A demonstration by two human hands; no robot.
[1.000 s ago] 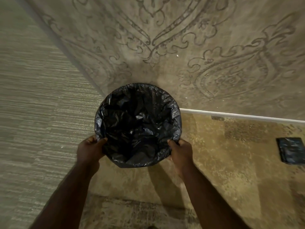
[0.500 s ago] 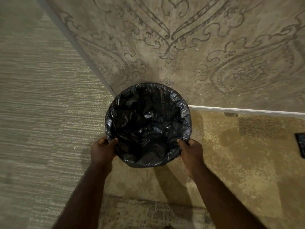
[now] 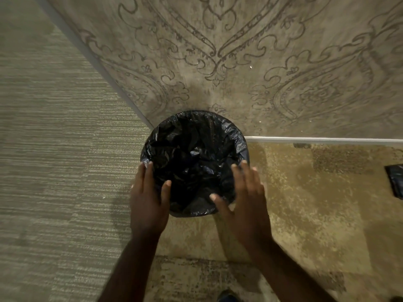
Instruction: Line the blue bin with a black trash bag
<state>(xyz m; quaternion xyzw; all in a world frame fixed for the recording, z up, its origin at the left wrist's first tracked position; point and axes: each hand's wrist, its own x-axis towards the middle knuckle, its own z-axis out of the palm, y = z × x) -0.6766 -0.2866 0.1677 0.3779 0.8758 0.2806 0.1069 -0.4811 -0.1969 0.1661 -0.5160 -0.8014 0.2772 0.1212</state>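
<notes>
1. Bin (image 3: 243, 152) stood on the floor (image 3: 305, 214) in the corner, tight against the patterned wall (image 3: 239, 62) and the white skirting (image 3: 322, 139). Its blue body was hidden; only the bag (image 3: 192, 158) showed, covering the inside and rolled over the rim all round.

2. Half a second before, both hands had gripped the rim from the near side, thumbs hooked over the folded plastic. Now that grip was gone.

3. Left hand (image 3: 148, 203) was flat and open, fingers (image 3: 145, 177) spread and pointing toward the wall, lying over the near-left rim. Whether it touched the plastic or hovered just above, I could not tell; motion blur softened the edges.

4. Right hand (image 3: 244, 205) was likewise open, fingers (image 3: 242, 175) apart, above the near-right rim. It clamped nothing.

5. Bin itself looked unmoved relative to the corner over the last second; the view had shifted rather than the bin.

6. Judgement: letting go suggested the fitting was finished, or nearly so. The bag sat deep, the cuff looked even, and no slack hung outside on the visible side.

7. What might remain was a last pat to seat the cuff, or simply drawing the hands away. The far rim, by the wall, was too dark to check for a loose fold.

8. At the right edge a dark folded thing (image 3: 395, 182), possibly a spare bag, lay on the floor well apart from the bin.
</notes>
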